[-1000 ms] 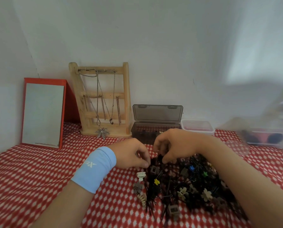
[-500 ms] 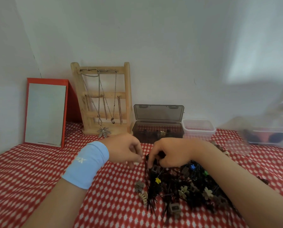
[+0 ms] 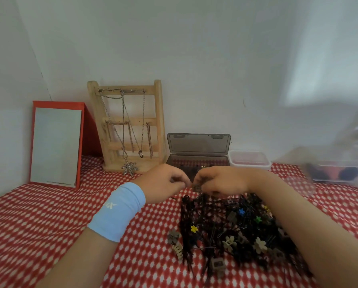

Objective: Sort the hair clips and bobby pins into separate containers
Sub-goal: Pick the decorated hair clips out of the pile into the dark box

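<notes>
Hair clips and bobby pins (image 3: 226,225): mixed pile
My right hand (image 3: 221,180) pinches a small clip (image 3: 195,187); my left hand (image 3: 163,181) curls beside it, hold unclear.

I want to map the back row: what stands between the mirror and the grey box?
A wooden stand hung with necklaces, between the mirror and the grey box, in the head view.

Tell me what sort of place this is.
Probably a home dressing table: a red-framed standing mirror, a wooden ladder-shaped stand hung with chain necklaces, and a pile of black bobby pins and small flower-shaped hair clips on a red-and-white patterned tablecloth.
</notes>
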Tool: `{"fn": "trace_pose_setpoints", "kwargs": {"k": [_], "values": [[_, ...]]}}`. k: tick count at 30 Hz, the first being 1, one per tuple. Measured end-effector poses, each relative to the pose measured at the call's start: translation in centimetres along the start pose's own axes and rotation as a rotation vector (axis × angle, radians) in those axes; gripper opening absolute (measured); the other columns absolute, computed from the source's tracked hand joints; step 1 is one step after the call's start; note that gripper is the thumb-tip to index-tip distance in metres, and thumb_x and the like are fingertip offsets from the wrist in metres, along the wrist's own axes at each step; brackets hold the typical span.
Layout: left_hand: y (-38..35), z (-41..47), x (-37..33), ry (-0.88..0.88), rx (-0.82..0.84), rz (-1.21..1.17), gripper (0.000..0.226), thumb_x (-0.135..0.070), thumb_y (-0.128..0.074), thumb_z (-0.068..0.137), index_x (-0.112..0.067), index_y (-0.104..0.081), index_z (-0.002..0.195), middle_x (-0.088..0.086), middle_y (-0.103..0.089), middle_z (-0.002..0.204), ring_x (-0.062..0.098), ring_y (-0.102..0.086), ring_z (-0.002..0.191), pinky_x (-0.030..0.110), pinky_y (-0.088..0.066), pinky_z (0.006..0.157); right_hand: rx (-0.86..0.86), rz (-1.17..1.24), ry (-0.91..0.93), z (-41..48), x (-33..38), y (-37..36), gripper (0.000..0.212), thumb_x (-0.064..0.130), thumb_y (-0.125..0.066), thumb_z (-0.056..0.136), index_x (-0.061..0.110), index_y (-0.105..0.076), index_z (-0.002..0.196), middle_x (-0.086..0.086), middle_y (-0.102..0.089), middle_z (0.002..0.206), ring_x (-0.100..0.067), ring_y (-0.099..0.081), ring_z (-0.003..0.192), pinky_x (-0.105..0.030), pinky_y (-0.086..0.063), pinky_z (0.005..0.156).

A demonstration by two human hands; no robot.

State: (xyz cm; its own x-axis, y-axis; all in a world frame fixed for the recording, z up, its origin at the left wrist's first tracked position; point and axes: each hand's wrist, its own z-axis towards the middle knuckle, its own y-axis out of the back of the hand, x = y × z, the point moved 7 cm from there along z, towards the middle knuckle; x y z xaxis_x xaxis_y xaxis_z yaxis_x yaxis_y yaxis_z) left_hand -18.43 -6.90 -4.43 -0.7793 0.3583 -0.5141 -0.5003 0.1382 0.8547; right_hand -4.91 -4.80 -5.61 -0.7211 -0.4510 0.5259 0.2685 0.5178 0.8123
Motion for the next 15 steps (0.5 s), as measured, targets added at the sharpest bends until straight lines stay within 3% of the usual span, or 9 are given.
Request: {"fn": "trace_pose_setpoints", "kwargs": {"k": [3, 6, 10, 12, 15], "values": [[-0.4, 0.4, -0.6, 0.001, 0.018, -0.027, 0.016, -0.035, -0.062, 0.094, -0.032, -0.073, 0.104, -0.027, -0.064, 0.095, -0.012, -0.056, 0.09, 0.01, -0.04, 0.075, -0.016, 0.134, -0.048, 0.0, -0.6, 0.2, 0.02, 0.014, -0.036, 0.103, 0.007, -0.051, 0.092, -0.002, -0.049, 0.069, -0.007, -0.04, 0.044, -0.021, -0.036, 0.048], [-0.4, 1.1, -1.0, 0.006, -0.007, -0.03, 0.015, -0.04, -0.069, 0.088, -0.032, -0.074, 0.1, -0.025, -0.064, 0.094, -0.005, -0.057, 0.089, 0.014, -0.04, 0.073, -0.081, 0.117, -0.057, -0.2, -0.8, 1.0, 0.028, 0.02, -0.036, 0.104, 0.007, -0.052, 0.085, 0.0, -0.051, 0.065, -0.008, -0.041, 0.047, -0.023, -0.037, 0.053], [0.8, 3.4, -0.6, 0.026, -0.202, -0.015, 0.015, -0.028, -0.065, 0.092, -0.028, -0.075, 0.104, -0.013, -0.067, 0.106, 0.005, -0.058, 0.097, 0.02, -0.042, 0.081, -0.451, -0.013, -0.018, -0.2, -1.8, 4.2, 0.033, 0.026, -0.041, 0.104, 0.02, -0.055, 0.075, 0.003, -0.06, 0.077, -0.014, -0.054, 0.071, -0.029, -0.039, 0.063], [1.2, 4.9, -0.1, 0.049, -0.262, -0.009, 0.023, -0.027, -0.06, 0.095, -0.028, -0.07, 0.116, -0.007, -0.063, 0.121, 0.011, -0.057, 0.109, 0.03, -0.044, 0.097, -0.593, -0.084, -0.034, -0.2, -2.8, 5.4, 0.028, 0.027, -0.043, 0.105, 0.022, -0.059, 0.083, 0.002, -0.062, 0.086, -0.017, -0.057, 0.081, -0.027, -0.039, 0.065], [1.0, 7.0, 0.0, 0.059, -0.216, 0.029, 0.04, -0.025, -0.055, 0.098, -0.026, -0.055, 0.138, -0.002, -0.054, 0.141, 0.018, -0.051, 0.129, 0.037, -0.038, 0.111, -0.678, -0.135, -0.055, 0.4, -4.7, 6.0, 0.024, 0.026, -0.049, 0.105, 0.014, -0.063, 0.121, -0.004, -0.058, 0.113, -0.02, -0.056, 0.103, -0.025, -0.041, 0.085]]}}
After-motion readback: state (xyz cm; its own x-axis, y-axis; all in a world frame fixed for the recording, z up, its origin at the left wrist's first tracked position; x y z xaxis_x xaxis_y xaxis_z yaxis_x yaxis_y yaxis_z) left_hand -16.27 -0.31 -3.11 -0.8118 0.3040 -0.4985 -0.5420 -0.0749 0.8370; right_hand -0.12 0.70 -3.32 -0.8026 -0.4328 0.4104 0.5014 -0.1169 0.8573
